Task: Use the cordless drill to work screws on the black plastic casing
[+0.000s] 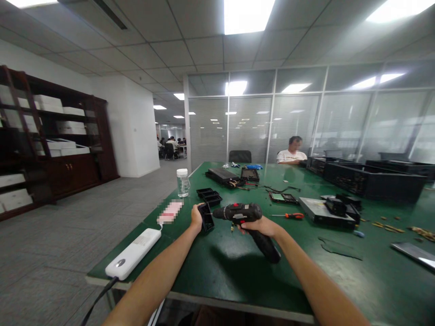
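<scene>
My left hand grips a small black plastic tray, tilted up above the green table. My right hand is wrapped round the handle of a black and red power drill, which points left. The drill's bit end is right beside the open side of the tray; whether they touch is hard to tell. Behind the held tray lie more black trays. An orange-handled screwdriver lies to the right of the drill.
On the left are a white power strip, a pixelated pink item and a clear bottle. Rightward stand a silver-black device and large black cases. A black box lies farther back; a person sits beyond the table.
</scene>
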A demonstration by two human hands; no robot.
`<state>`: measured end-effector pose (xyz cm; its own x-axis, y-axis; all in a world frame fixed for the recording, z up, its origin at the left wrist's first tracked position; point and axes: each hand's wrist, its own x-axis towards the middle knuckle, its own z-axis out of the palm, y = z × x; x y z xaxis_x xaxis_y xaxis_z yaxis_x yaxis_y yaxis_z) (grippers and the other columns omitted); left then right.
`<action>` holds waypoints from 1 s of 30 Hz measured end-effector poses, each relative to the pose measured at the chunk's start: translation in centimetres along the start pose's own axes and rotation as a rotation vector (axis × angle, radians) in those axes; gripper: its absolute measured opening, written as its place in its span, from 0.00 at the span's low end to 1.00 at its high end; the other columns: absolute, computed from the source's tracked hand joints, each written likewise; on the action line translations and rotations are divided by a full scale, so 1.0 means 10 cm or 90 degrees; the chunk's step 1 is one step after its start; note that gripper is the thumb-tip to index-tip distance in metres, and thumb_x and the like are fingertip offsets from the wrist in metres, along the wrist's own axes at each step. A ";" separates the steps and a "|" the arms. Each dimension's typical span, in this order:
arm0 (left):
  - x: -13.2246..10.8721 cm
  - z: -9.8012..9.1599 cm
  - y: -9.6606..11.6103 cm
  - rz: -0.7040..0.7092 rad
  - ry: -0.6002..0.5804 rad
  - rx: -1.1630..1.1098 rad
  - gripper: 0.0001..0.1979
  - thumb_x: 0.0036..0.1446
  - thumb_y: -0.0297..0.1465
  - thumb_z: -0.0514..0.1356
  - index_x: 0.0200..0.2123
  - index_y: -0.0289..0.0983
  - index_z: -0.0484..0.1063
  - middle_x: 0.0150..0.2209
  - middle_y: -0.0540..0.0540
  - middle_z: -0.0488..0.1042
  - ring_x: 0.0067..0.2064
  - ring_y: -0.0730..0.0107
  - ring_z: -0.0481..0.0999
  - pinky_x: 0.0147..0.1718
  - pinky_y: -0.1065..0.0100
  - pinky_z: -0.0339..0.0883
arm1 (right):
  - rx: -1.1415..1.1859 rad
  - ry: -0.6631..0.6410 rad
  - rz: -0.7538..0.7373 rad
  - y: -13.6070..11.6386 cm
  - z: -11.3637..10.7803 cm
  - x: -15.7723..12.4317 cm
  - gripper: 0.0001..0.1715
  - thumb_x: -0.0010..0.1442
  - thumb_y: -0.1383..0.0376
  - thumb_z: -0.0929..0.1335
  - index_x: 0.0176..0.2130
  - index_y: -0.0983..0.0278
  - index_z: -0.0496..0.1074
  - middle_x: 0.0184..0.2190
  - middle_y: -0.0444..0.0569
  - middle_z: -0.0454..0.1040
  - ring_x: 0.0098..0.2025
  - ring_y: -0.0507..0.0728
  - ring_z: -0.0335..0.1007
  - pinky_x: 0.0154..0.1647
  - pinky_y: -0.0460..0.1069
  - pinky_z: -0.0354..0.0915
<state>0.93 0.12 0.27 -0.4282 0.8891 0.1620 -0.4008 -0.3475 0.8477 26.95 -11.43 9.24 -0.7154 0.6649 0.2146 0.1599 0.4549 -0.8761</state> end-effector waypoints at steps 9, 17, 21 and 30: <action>0.00 -0.01 0.00 -0.009 -0.016 0.002 0.19 0.46 0.40 0.48 0.29 0.34 0.74 0.28 0.45 0.74 0.32 0.65 0.73 0.37 0.63 0.65 | 0.019 0.005 -0.001 -0.04 0.00 0.00 0.17 0.53 0.57 0.68 0.35 0.70 0.71 0.27 0.48 0.70 0.32 0.53 0.65 0.38 0.49 0.61; 0.01 -0.01 0.00 0.002 -0.017 0.008 0.20 0.46 0.39 0.48 0.29 0.34 0.74 0.29 0.45 0.74 0.33 0.64 0.73 0.39 0.63 0.64 | 0.020 -0.002 0.009 -0.03 0.01 0.00 0.17 0.54 0.57 0.67 0.34 0.70 0.71 0.26 0.48 0.69 0.29 0.52 0.64 0.34 0.48 0.61; 0.03 -0.02 -0.03 0.003 -0.022 0.009 0.19 0.45 0.39 0.48 0.29 0.34 0.74 0.28 0.45 0.74 0.32 0.64 0.73 0.38 0.62 0.65 | 0.012 -0.005 -0.005 -0.03 0.00 0.00 0.16 0.55 0.57 0.67 0.34 0.70 0.71 0.27 0.47 0.69 0.31 0.52 0.64 0.36 0.48 0.61; 0.03 -0.01 -0.03 -0.002 -0.017 0.016 0.19 0.45 0.39 0.49 0.30 0.34 0.74 0.28 0.45 0.74 0.32 0.63 0.73 0.37 0.61 0.65 | 0.010 -0.005 0.001 -0.03 0.00 0.01 0.17 0.54 0.56 0.67 0.33 0.70 0.71 0.26 0.47 0.69 0.30 0.52 0.64 0.35 0.48 0.60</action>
<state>0.80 0.39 0.03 -0.4044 0.8982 0.1722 -0.3813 -0.3368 0.8609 26.81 -11.49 9.47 -0.7203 0.6609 0.2106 0.1499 0.4447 -0.8831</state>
